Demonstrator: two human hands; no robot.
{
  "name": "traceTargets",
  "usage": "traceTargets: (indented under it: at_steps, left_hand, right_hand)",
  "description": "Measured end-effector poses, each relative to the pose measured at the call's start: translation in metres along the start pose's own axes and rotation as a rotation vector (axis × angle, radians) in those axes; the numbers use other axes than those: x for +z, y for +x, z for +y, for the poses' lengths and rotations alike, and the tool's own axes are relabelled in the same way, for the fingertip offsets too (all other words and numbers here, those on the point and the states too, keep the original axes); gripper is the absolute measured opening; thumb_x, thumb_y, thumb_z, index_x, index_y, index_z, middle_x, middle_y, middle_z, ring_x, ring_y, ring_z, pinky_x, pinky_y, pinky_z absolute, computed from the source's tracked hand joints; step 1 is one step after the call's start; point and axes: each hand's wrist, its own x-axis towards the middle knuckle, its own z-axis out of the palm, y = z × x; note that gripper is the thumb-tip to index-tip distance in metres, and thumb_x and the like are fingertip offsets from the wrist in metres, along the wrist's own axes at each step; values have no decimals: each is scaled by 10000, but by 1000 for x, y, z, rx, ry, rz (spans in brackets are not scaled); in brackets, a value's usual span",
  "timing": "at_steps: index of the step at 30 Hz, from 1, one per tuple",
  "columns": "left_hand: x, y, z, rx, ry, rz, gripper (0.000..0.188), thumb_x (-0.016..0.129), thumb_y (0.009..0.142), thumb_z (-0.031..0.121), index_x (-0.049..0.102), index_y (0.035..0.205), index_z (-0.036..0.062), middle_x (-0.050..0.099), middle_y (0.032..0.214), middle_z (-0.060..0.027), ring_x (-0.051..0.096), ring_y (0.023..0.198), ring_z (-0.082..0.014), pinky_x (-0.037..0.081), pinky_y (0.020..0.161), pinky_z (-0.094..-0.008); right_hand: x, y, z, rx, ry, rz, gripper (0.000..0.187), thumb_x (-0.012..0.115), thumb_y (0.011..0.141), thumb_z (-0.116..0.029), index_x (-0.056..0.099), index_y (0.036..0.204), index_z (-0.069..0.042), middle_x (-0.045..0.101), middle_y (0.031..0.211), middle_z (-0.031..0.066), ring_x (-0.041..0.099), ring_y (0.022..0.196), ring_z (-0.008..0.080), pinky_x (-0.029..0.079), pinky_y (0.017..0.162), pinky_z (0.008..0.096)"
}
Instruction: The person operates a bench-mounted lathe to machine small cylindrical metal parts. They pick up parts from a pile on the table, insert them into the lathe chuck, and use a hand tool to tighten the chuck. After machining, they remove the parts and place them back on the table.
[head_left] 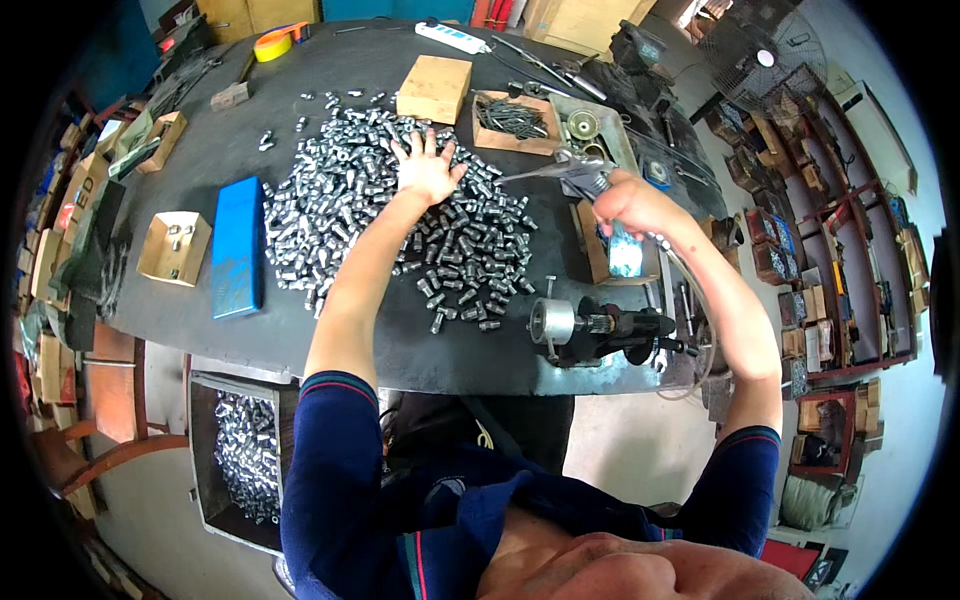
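A wide pile of small metal fittings point(335, 210) is spread over the dark tabletop. My left hand point(428, 178) lies on the far part of this pile, fingers stretched and spread. To its right, my right hand point(635, 208) is closed around an air blow gun point(578, 176), whose thin nozzle points left toward the fittings and my left hand. A clear hose point(706, 345) curves down beside my right forearm. Below my right hand sits an open wooden box point(592, 250) with something blue and white in it, partly covered by the hand.
Near the front right edge stands a small clamping fixture point(600, 330). A long blue block point(237, 250) and a small open box point(172, 248) lie left of the pile. Behind it are a wooden block point(432, 88) and a tray of dark pins point(515, 122). A bin of fittings point(245, 455) stands below the table.
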Motion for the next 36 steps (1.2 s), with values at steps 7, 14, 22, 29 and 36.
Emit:
traceTargets:
  at_steps: [7,14,22,29,36]
  left_hand:
    - [11,-23,32,89,-178,78,480,392,814,378,408,1259,197,218,1357,-236,311,1197,-394,263,996,-410]
    - [10,-60,51,270,-273,141,523,451,807,328,391,1234,33,395,1279,-145,311,1220,-304,261,985,-460]
    - [-1,-101,57,270,-278,-54,571,375,854,394,338,1263,-3,291,1336,-196,148,1299,-284,133,1043,-431]
    - [3,-123,52,339,-361,-12,545,419,853,377,384,1223,-21,344,1311,-162,164,1295,-259,150,1041,-434]
    - [-40,-130,-7,283,-295,110,345,471,826,316,565,1039,61,503,1161,-132,351,1204,-275,210,1012,-459]
  right_hand:
    - [-21,46,34,-36,-64,135,235,497,639,-178,482,486,0,494,434,98,451,310,163,349,287,295]
    - [-2,62,13,-27,-75,100,134,520,601,-111,449,526,-26,476,449,89,477,347,168,339,288,302]
    - [23,25,-7,-6,-77,-16,166,504,570,-104,412,467,-11,437,421,91,418,312,168,314,280,303]
    - [20,-2,-14,39,-86,-87,160,499,587,-115,440,471,-21,470,428,96,412,301,157,313,276,284]
    - [27,13,-29,-93,-76,-84,203,503,599,-144,462,470,7,467,424,98,421,296,156,346,279,290]
